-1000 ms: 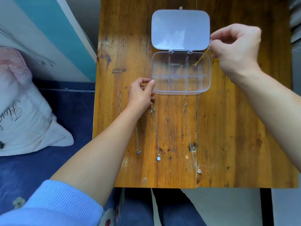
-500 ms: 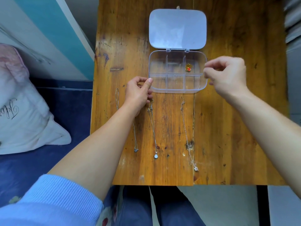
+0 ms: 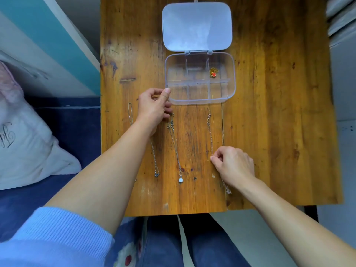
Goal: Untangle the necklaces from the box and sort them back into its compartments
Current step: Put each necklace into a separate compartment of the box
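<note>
A clear plastic box (image 3: 231, 87) with its lid (image 3: 196, 26) folded back sits at the table's far middle. A gold necklace with a red pendant (image 3: 213, 72) lies bunched in its back right compartment. Several thin chains lie stretched out in front of the box: one at the far left (image 3: 130, 114), one with a small pendant (image 3: 156, 166), one with a round white pendant (image 3: 177, 151), and a rose chain (image 3: 210, 132). My left hand (image 3: 154, 110) rests against the box's front left corner, thumb on its rim. My right hand (image 3: 233, 166) pinches the rose chain near its middle.
The wooden table (image 3: 269, 112) has its near edge just in front of the pendants, and my knees in jeans show below it. A white pillow (image 3: 25, 141) on dark blue bedding lies to the left, past the table's left edge.
My right hand dropped the gold necklace into the back right compartment, then moved down toward me and closed on the rose chain. My left hand stayed at the box's corner.
</note>
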The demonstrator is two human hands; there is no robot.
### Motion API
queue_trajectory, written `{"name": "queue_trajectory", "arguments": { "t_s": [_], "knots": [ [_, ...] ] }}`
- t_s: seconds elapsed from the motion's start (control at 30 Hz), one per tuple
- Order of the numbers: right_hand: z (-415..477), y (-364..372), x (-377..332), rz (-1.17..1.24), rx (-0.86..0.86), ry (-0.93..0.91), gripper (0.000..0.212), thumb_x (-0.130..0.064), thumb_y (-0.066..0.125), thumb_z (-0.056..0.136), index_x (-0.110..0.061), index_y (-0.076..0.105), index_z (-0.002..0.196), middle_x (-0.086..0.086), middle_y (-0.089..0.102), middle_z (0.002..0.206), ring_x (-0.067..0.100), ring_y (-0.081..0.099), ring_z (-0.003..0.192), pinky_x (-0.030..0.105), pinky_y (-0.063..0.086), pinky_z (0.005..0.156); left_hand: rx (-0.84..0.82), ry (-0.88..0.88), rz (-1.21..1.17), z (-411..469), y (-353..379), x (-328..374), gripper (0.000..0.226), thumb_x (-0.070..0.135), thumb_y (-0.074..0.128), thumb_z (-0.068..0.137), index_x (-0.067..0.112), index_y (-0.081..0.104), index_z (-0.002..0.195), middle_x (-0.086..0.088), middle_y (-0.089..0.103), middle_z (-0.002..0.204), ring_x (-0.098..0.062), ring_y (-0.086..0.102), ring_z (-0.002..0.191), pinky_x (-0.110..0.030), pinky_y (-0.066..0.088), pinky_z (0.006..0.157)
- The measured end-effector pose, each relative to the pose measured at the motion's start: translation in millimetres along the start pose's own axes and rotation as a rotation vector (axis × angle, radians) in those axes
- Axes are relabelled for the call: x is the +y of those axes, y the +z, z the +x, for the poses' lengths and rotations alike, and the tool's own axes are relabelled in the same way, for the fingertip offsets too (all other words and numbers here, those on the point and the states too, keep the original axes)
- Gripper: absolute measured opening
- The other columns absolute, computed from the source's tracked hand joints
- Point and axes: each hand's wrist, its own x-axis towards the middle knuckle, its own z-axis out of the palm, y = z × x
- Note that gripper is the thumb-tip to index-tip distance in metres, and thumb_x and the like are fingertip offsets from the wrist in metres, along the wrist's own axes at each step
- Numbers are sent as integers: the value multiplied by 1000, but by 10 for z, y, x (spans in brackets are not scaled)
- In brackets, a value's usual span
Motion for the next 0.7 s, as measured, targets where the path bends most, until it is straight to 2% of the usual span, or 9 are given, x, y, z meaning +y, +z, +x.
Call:
{"name": "queue_trajectory", "arguments": {
  "t_s": [0.1,0.17,0.23,0.3,0.37,0.47,0.57,0.7],
  "knots": [
    [22,-23,8,107,-31,-45,18,-32,55,92,-23,59,77,-6,63,74,20,61,74,29,43,61,0,-8,-1,0,3,9,20,27,58,96,9,56,105,-9,59,72,-19,60,59,-21,51,46],
    [36,-86,10,191,66,-147,17,-30,57,91,-21,57,76,-6,62,85,16,59,82,29,42,64,2,-7,-2,10,1,3,20,27,58,96,9,56,104,-9,60,72,-19,60,59,-22,52,47],
    [48,-201,-16,282,212,-250,15,-26,61,88,-19,59,74,-5,63,106,14,55,102,30,43,70,2,-5,-5,14,2,-13,20,27,58,96,8,56,103,-9,60,72,-19,60,58,-21,52,47],
    [66,-355,-93,476,290,-304,13,-21,62,85,-18,60,72,-5,62,117,11,54,114,26,46,76,5,-3,-5,19,3,-26,22,28,58,96,8,56,103,-9,60,72,-18,60,58,-21,52,47],
    [113,-520,-211,707,312,-287,13,-15,62,85,-17,59,72,-4,68,111,12,63,107,23,49,75,10,-5,1,24,2,-38,25,29,59,96,6,57,106,-8,61,71,-17,60,57,-21,53,48],
    [255,-759,-393,979,337,-243,12,-8,64,84,-6,59,74,13,73,82,27,72,80,41,58,64,10,-6,-1,32,3,-44,23,29,58,96,7,57,103,-8,61,71,-17,61,56,-21,53,48],
    [407,-979,-538,1077,354,-226,6,1,62,85,1,60,80,15,71,72,28,73,72,45,60,66,11,-6,-12,37,2,-47,21,29,59,95,9,56,99,-8,60,69,-17,60,56,-21,53,47],
    [566,-1244,-661,1133,354,-206,2,-4,61,90,-6,60,89,7,70,69,22,72,69,36,60,65,8,-3,-14,41,-6,-58,19,29,59,95,11,56,96,-8,61,70,-17,61,56,-20,53,47]
  ]
}}
